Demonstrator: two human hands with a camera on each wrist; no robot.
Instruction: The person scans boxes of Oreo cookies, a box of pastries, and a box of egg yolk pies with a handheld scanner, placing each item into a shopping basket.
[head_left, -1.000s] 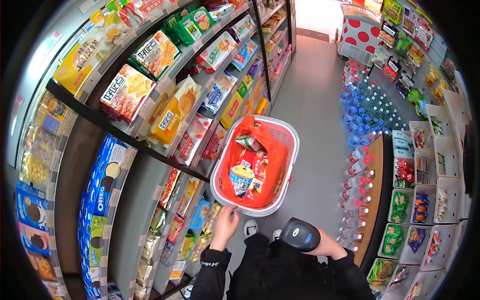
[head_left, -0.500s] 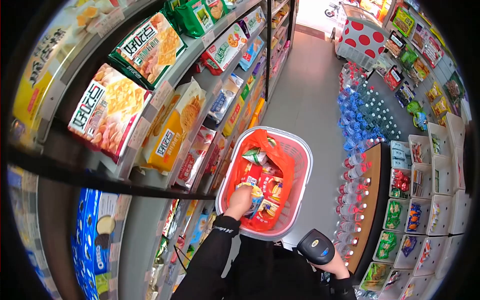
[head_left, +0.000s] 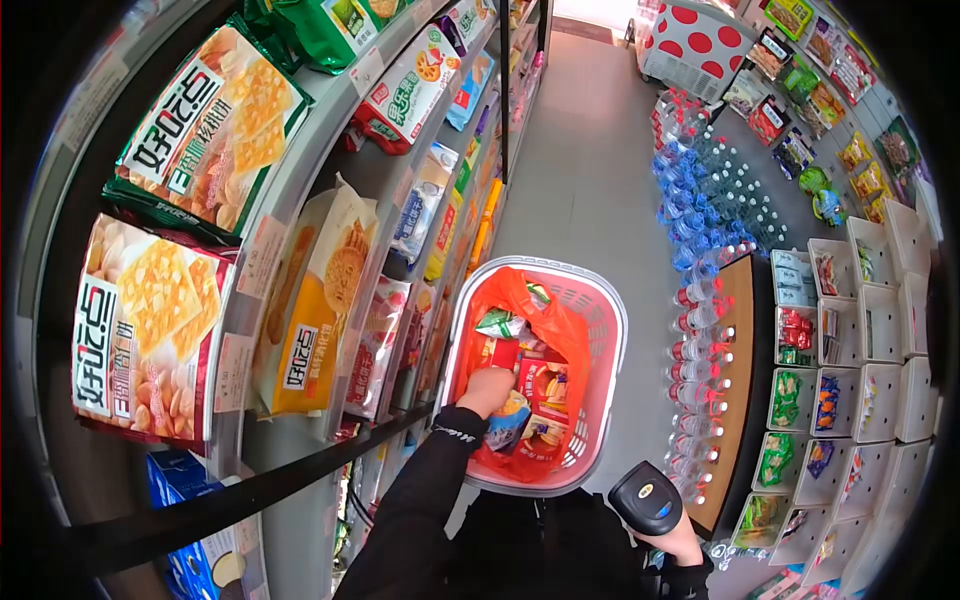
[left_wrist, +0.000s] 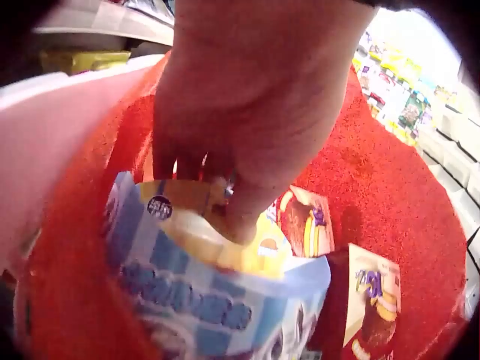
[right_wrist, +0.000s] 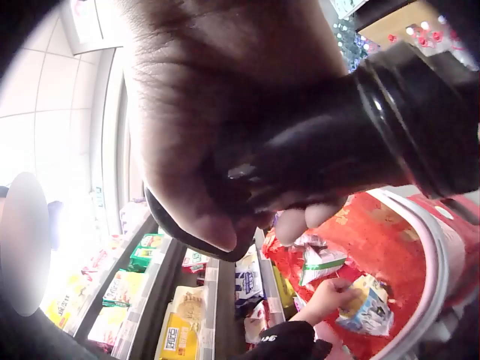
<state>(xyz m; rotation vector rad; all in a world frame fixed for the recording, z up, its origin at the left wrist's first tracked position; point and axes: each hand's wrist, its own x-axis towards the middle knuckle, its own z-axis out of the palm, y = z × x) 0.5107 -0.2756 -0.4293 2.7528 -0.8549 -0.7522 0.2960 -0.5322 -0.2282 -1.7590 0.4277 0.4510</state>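
Inside the pink and white shopping basket (head_left: 610, 400), lined with a red plastic bag (head_left: 572, 340), my left hand (head_left: 487, 391) reaches down. Its thumb and fingers pinch the yellow upper part of a blue-and-white striped snack bag (left_wrist: 217, 300). Red snack packs (head_left: 546, 386) lie beside that bag, and a green-and-white packet (head_left: 501, 323) sits farther forward. My right hand (head_left: 682, 540), to the right of the basket, grips a black barcode scanner (head_left: 645, 497) by its handle. In the right wrist view its fingers curl round the dark handle (right_wrist: 300, 142).
Shelves of biscuits (head_left: 165, 330) stand close on the left, with a black shelf post (head_left: 250, 480) near my left arm. Rows of water bottles (head_left: 690, 370) and white snack bins (head_left: 880, 390) line the right. A polka-dot freezer (head_left: 695, 50) stands at the aisle's far end.
My left hand has moved from beside the basket's near rim into the red bag and taken hold of the striped snack bag. The scanner has shifted right and slightly down. The view has moved closer to the shelves.
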